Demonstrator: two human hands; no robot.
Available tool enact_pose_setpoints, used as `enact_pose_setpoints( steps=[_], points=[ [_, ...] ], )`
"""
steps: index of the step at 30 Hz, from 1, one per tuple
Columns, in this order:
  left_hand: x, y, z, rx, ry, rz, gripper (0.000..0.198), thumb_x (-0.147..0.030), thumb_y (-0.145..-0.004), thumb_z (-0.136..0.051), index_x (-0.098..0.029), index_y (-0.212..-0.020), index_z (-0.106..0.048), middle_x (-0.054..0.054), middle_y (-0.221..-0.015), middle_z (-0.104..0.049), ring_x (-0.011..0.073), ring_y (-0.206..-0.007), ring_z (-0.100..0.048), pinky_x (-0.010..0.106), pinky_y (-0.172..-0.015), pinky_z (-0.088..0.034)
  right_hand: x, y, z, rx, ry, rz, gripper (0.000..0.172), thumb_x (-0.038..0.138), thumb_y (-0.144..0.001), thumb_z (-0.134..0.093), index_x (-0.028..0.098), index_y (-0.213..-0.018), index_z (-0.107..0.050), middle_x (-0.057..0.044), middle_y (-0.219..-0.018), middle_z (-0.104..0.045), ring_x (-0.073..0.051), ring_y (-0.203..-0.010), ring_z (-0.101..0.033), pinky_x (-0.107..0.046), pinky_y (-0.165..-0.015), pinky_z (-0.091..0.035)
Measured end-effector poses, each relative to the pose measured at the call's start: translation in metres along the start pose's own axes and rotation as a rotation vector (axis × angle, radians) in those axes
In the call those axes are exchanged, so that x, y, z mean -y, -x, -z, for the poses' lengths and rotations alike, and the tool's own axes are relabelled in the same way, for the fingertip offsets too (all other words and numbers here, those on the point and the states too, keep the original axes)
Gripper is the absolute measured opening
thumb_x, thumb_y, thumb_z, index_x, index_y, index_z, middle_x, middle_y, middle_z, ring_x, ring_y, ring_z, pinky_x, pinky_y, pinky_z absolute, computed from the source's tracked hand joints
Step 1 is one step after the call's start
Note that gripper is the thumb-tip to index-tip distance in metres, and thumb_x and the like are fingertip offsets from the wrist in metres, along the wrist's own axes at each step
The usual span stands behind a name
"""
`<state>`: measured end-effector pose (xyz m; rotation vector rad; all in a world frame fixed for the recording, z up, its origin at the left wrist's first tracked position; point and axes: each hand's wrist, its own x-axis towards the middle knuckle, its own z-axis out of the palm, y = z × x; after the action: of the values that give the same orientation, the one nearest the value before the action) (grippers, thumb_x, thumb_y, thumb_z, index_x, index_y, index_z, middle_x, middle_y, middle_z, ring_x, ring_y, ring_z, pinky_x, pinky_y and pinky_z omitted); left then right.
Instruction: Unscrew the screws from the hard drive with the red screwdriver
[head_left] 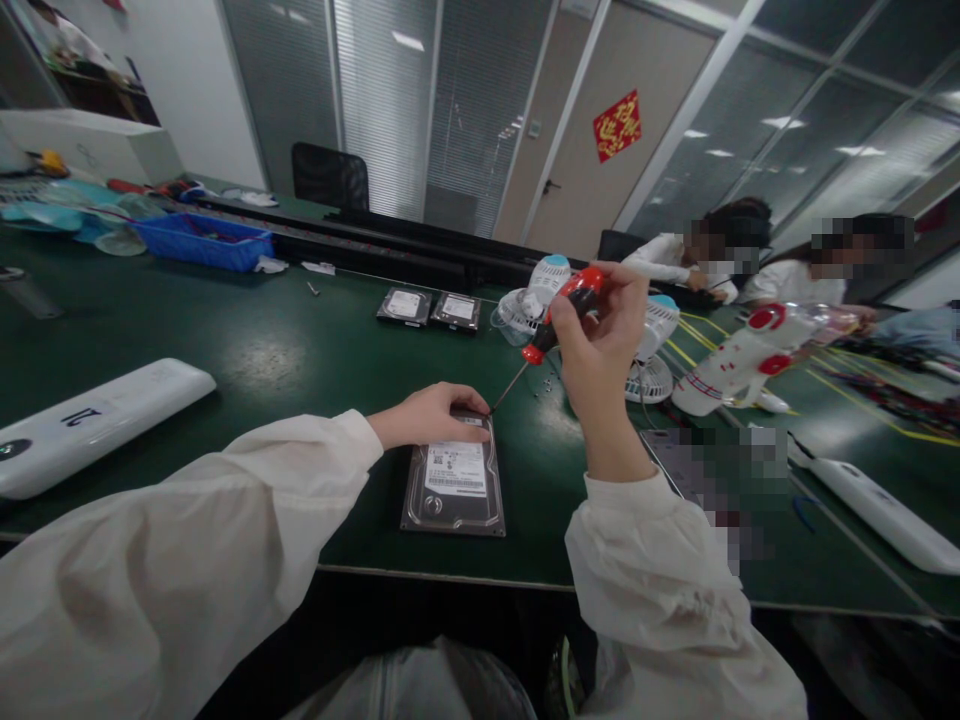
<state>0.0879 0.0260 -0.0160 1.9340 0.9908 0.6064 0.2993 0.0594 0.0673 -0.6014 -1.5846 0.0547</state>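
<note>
A hard drive (454, 490) with a white label lies flat on the green table in front of me. My left hand (435, 415) grips its far end, the thumb across the top and the fingers curled at the far edge. In my right hand (604, 335) is a screwdriver (547, 330) with a red and black handle, held tilted. Its thin shaft slopes down to the far right corner of the drive, where the tip meets a screw spot too small to make out. Several tiny screws (547, 385) lie loose on the table just right of the shaft.
Two more hard drives (405, 305) sit farther back. Small white fans (649, 375) stand behind my right hand. A blue bin (206, 240) is at the back left, a long white device (105, 425) at left, and a white-and-red appliance (750, 360) at right. Other people sit across the table.
</note>
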Motion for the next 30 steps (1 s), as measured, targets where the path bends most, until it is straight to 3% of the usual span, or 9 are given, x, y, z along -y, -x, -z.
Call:
enact_pose_setpoints(
  steps=[4,11,19,25,30],
  points=[
    [-0.0024,0.0008,0.0002,0.001,0.003,0.001,0.054,-0.055,-0.078,-0.08,-0.022,-0.12,-0.072,0.007,-0.125,-0.074,0.0282,-0.114,-0.07,0.043,-0.103,-0.052,-0.0011,-0.0012,0.0014,-0.004,0.019,0.019,0.045,0.043,-0.081,-0.078,0.031,-0.119,-0.057,-0.001,-0.102,-0.063,-0.017,-0.084,-0.065,-0.035,-0.072,-0.058],
    [-0.0019,0.0011,0.0007,0.006,0.008,0.021,0.054,-0.056,-0.078,-0.079,-0.024,-0.121,-0.071,0.007,-0.126,-0.073,0.0286,-0.116,-0.069,0.044,-0.103,-0.052,-0.0054,-0.0009,0.0025,0.055,-0.093,0.037,0.038,0.039,-0.094,-0.059,0.032,-0.131,-0.05,-0.005,-0.115,-0.065,-0.023,-0.11,-0.07,-0.044,-0.087,-0.061],
    [-0.0007,-0.0001,-0.0005,-0.007,0.015,0.003,0.053,-0.055,-0.077,-0.08,-0.023,-0.119,-0.072,0.007,-0.125,-0.074,0.0282,-0.114,-0.07,0.042,-0.102,-0.052,-0.0004,-0.0014,0.0026,-0.019,0.062,-0.003,0.045,0.031,-0.08,-0.077,0.032,-0.12,-0.058,-0.002,-0.11,-0.061,-0.016,-0.085,-0.063,-0.032,-0.067,-0.054],
    [-0.0012,0.0002,-0.0007,-0.009,0.006,0.009,0.053,-0.054,-0.078,-0.079,-0.024,-0.12,-0.072,0.007,-0.124,-0.075,0.0277,-0.113,-0.071,0.041,-0.101,-0.053,-0.0029,-0.002,0.0026,0.009,-0.021,0.052,0.038,0.031,-0.088,-0.062,0.032,-0.127,-0.06,-0.003,-0.113,-0.064,-0.02,-0.097,-0.065,-0.039,-0.08,-0.058],
    [-0.0054,0.0014,0.001,0.004,-0.007,0.015,0.053,-0.054,-0.078,-0.079,-0.024,-0.12,-0.072,0.006,-0.125,-0.074,0.0281,-0.114,-0.07,0.042,-0.101,-0.053,0.0004,-0.0017,0.0038,-0.002,0.081,0.011,0.045,0.037,-0.083,-0.074,0.032,-0.126,-0.061,-0.004,-0.116,-0.062,-0.021,-0.098,-0.064,-0.044,-0.084,-0.058]
  ],
)
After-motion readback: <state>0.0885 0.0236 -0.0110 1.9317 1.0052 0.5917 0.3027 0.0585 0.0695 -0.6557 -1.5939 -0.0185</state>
